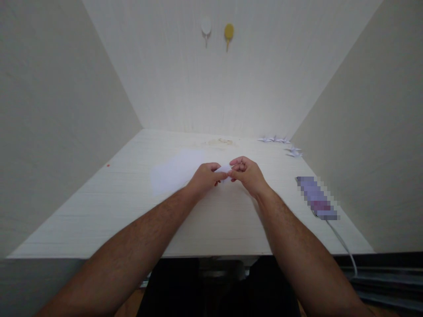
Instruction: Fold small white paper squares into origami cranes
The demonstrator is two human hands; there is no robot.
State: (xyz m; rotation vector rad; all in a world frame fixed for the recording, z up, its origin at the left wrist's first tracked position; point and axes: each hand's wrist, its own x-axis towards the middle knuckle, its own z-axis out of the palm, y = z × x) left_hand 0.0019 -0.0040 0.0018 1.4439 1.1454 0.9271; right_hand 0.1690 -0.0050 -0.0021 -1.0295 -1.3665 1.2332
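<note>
My left hand (205,177) and my right hand (247,174) meet over the middle of a pale wooden desk (99,207). Both pinch a small folded piece of white paper (224,169) between fingers and thumbs. Most of that piece is hidden by my fingers. A flat white sheet of paper (176,171) lies on the desk just left of and behind my left hand.
Several small folded paper figures (279,140) sit at the back right corner. A blurred-out flat device (316,197) with a white cable (343,246) lies at the right edge. Two wall hooks, white (206,27) and yellow (228,32), hang above. Walls enclose three sides.
</note>
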